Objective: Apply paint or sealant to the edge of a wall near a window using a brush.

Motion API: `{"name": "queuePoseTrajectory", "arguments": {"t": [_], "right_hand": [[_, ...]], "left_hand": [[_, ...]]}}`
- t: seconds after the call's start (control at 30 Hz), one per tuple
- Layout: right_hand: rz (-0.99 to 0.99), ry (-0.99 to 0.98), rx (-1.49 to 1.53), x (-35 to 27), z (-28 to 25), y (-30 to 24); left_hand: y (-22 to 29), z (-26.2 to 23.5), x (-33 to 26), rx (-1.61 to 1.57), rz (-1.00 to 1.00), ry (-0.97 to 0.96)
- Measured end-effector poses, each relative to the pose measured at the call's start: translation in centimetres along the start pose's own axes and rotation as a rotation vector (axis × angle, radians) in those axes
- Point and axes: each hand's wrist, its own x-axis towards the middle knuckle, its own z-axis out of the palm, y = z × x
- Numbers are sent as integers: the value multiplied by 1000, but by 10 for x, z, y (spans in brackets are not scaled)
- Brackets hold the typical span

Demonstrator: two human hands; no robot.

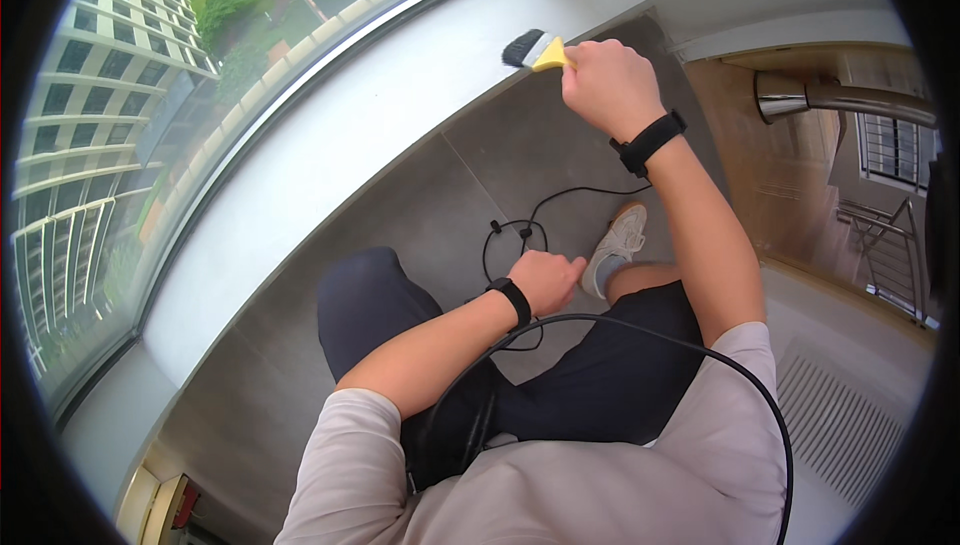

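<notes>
My right hand [612, 85] is stretched out to the far right of centre, closed around the yellow handle of a flat paintbrush [545, 52]. The brush's black bristles point left, over the inner edge of the white windowsill [400, 95]; whether they touch it, I cannot tell. Lower down, my left hand [548, 283] hangs in front of my lap with its fingers curled in, and nothing shows sticking out of it. Both wrists wear black straps.
A thin black cable [530, 230] loops on the grey tiled floor [440, 195] between my legs, and a thicker one [690, 345] arcs across my body. The window pane [230, 75] borders the sill. At right stand a wooden panel with a metal handle [840, 97] and a slatted vent [840, 425].
</notes>
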Motion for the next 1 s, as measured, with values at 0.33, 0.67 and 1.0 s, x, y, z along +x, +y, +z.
{"name": "queuePoseTrajectory", "arguments": {"t": [0.33, 0.67, 1.0], "right_hand": [[-355, -28, 421, -1, 26, -94], [37, 50, 273, 23, 14, 60], [273, 10, 613, 88, 28, 93]], "left_hand": [[-4, 7, 4, -30, 9, 30], [-5, 2, -2, -15, -5, 44], [-3, 8, 5, -9, 14, 4]]}}
